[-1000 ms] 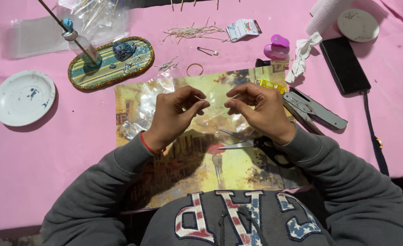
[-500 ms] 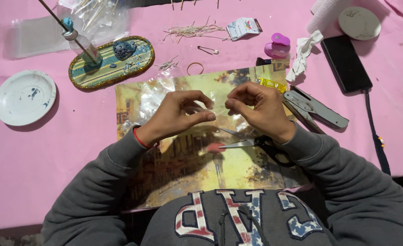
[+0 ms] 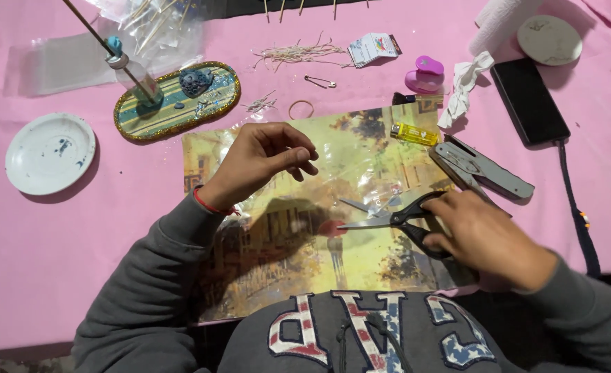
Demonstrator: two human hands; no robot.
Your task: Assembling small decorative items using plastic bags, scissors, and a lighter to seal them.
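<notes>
Black-handled scissors (image 3: 395,220) lie on the glossy picture sheet (image 3: 333,200), steel blades parted; right hand (image 3: 485,238) curls around their loops. Left hand (image 3: 264,162) pinches something too small to make out.

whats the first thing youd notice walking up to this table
The bright pink tablecloth stands out first, with a glossy painted picture sheet in the middle of it. Over the sheet, the right hand grips the black handles of open scissors, while the left hand pinches something too small to make out. At upper left sits a glittery oval tray with a small bottle on it, and a white dish beside it.
</notes>
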